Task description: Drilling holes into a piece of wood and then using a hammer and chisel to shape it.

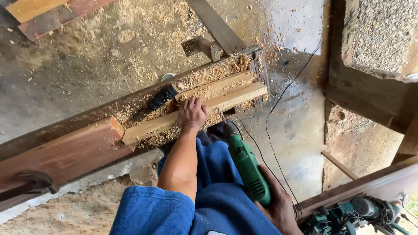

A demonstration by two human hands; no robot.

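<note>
My left hand (191, 113) presses flat on a pale wooden batten (152, 126) that lies along a long bench covered in sawdust. My right hand (278, 206) grips a green electric drill (246, 167). Its bit points up toward the batten's near edge, close to the left hand. A second pale strip (217, 86) lies just behind the batten. A black ribbed tool handle (163, 96) rests in the shavings to the left of my left hand. Blue trousers (213, 191) fill the bottom of the view.
A reddish plank (65, 152) lies at the bench's left, with a dark hammer head (37, 179) near its end. A black cable (278, 100) trails over the concrete floor. Another green power tool (348, 213) sits bottom right. A pebbled concrete block (379, 35) stands top right.
</note>
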